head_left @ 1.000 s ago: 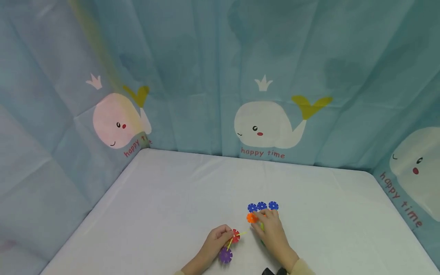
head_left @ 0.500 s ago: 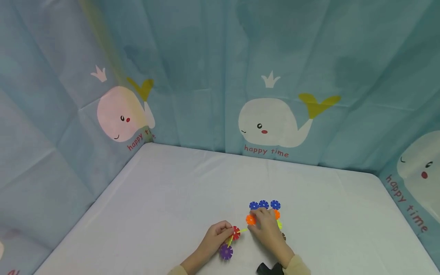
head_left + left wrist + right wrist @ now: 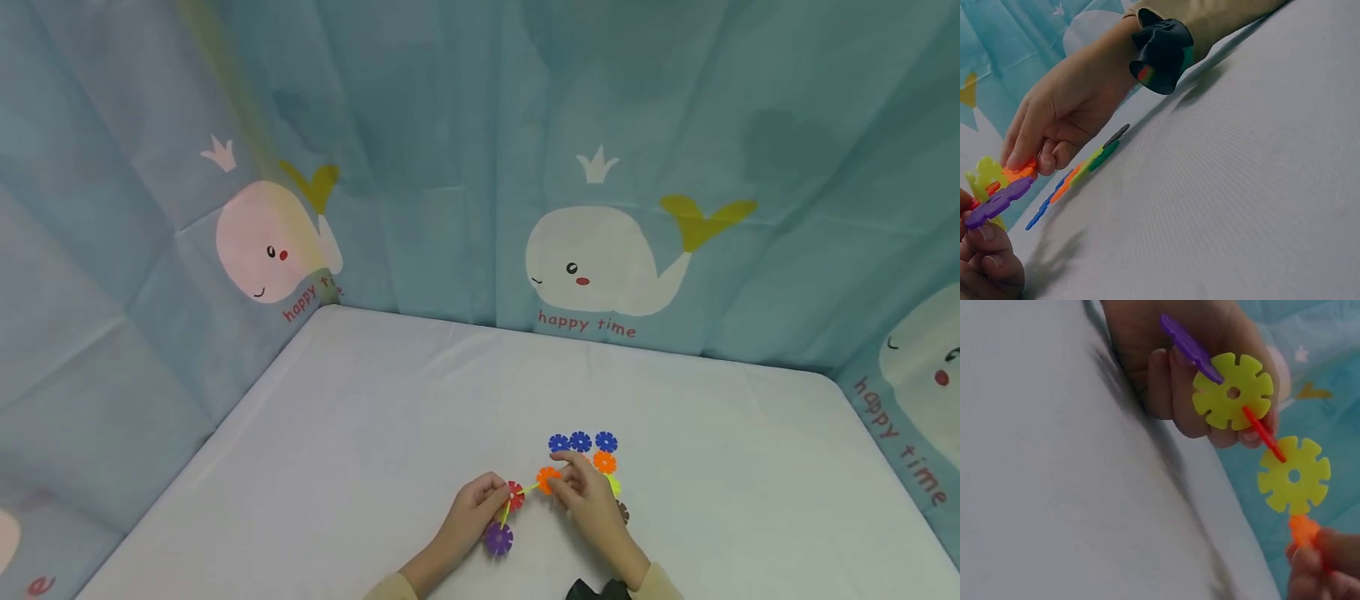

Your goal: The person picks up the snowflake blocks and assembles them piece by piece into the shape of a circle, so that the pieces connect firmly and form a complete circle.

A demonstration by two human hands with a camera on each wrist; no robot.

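Observation:
My left hand (image 3: 471, 510) pinches a chain of notched plastic snowflake discs, with fingers at the red disc (image 3: 514, 495). From the red disc a yellow disc leads down to the purple disc (image 3: 498, 539). Another yellow disc (image 3: 1294, 475) stands on the red one's other side in the right wrist view. My right hand (image 3: 596, 497) pinches an orange disc (image 3: 548, 480) between thumb and fingers. Its edge meets the notched rim of that second yellow disc in the right wrist view.
On the white table (image 3: 390, 417), loose discs lie beyond and beside my right hand: several blue ones (image 3: 581, 442), an orange disc (image 3: 604, 462), a yellow-green disc (image 3: 614, 485) and a brown disc (image 3: 623, 512). A printed curtain (image 3: 420, 250) surrounds the table.
My right hand has taken hold of the near orange disc and brought it against the chain's yellow end. The left hand keeps its grip and has shifted slightly up. The head view has tilted a little.

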